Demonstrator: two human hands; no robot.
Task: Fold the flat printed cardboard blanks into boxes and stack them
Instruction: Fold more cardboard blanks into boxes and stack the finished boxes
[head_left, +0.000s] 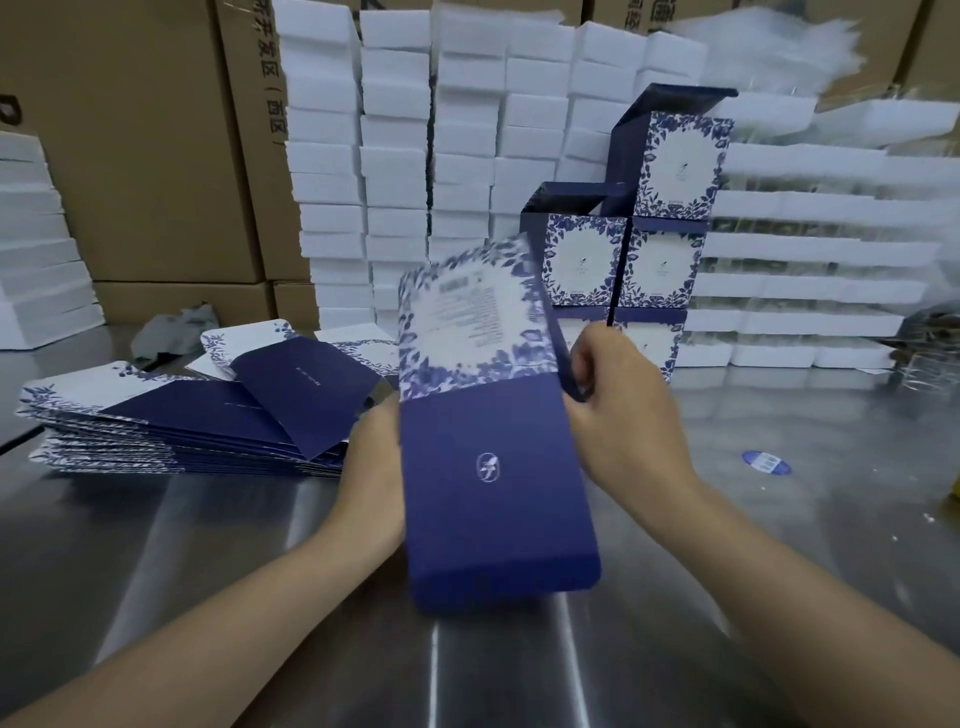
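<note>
I hold a cardboard blank (488, 467) upright above the steel table (208, 545); its lower half is plain dark blue with a small logo, its upper half white with blue leaf print. My left hand (376, 462) grips its left edge, fingers hidden behind the card. My right hand (618, 405) pinches a dark blue side flap at the right edge. A pile of flat blanks (171, 421) lies to the left. Several folded boxes (654, 260) stand stacked behind the blank, the top ones with lids up.
White foam blocks (415, 156) are stacked in tall columns along the back, with brown cartons (145, 156) at the left. A grey rag (171, 332) lies behind the pile. A round blue sticker (766, 462) lies on the table at the right.
</note>
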